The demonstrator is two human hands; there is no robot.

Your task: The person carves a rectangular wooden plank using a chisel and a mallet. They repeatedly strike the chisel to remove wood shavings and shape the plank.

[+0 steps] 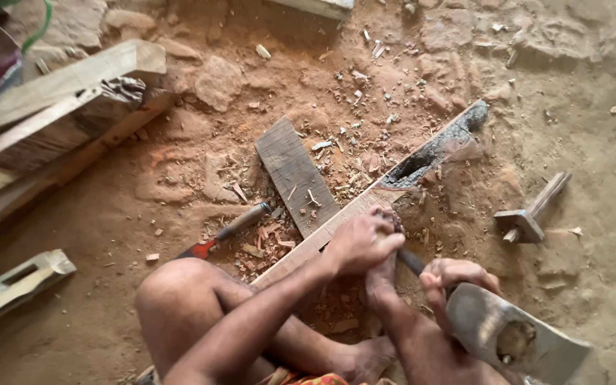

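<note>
Head view: a long plank point(365, 207) is seen on the dirt floor point(593, 164), its long axis running from 7 o'clock near the knee point(172, 292) up to 1 o'clock, where a dark mortise point(415, 167) is cut. The left hand point(358, 242) is closed on the plank's edge, fingers curled over it, and a foot point(383, 274) is pressed just below. The right hand point(454, 281) is wrapped tight around the handle of an axe point(515, 335), whose head lies at 5 o'clock from the left hand, well apart from the mortise. A shorter board point(294, 175) lies at 11 o'clock, touching the plank. A chisel point(233, 228) is seen at 9 o'clock, a mallet point(532, 210) at 3 o'clock.
</note>
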